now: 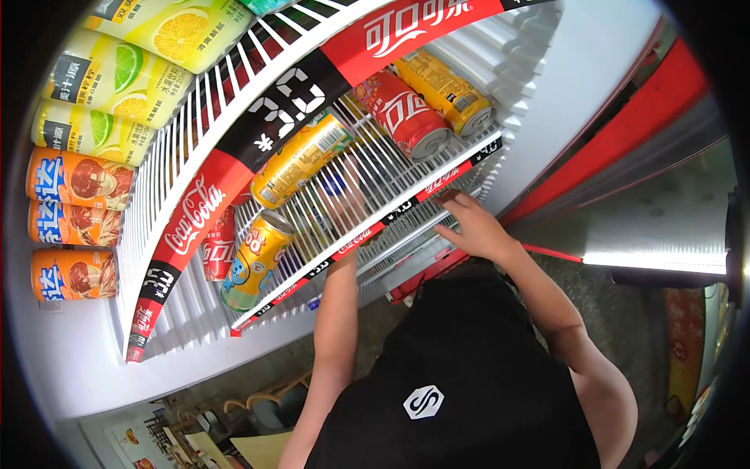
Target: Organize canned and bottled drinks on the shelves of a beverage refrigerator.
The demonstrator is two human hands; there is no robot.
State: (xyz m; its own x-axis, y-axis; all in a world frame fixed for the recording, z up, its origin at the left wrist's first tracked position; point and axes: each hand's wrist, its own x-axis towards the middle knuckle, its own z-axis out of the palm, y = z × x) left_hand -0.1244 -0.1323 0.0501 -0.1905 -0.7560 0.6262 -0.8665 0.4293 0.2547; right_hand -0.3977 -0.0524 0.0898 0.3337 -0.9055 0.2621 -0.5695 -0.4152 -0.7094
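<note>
My left hand (347,202) reaches in beneath a white wire shelf (375,158) of a drinks fridge. Through the bars I see it close to a bottle with a blue cap (334,184); its grip is hidden. My right hand (471,225) is at the shelf's front edge, thumb and fingers apart, with nothing visible in it. On the wire shelf lie a red Coca-Cola can (407,117), a yellow can (448,94) and another yellow can (302,161). A tilted yellow can with a blue cartoon figure (258,258) rests near the left end, beside a red can (220,249).
An upper wire shelf (193,111) with a Coca-Cola price strip (196,205) holds orange cans (79,275) and yellow-green citrus drink cans (117,76). The open fridge door, with a red frame (621,135), stands at my right. Chairs (263,404) are behind on the left.
</note>
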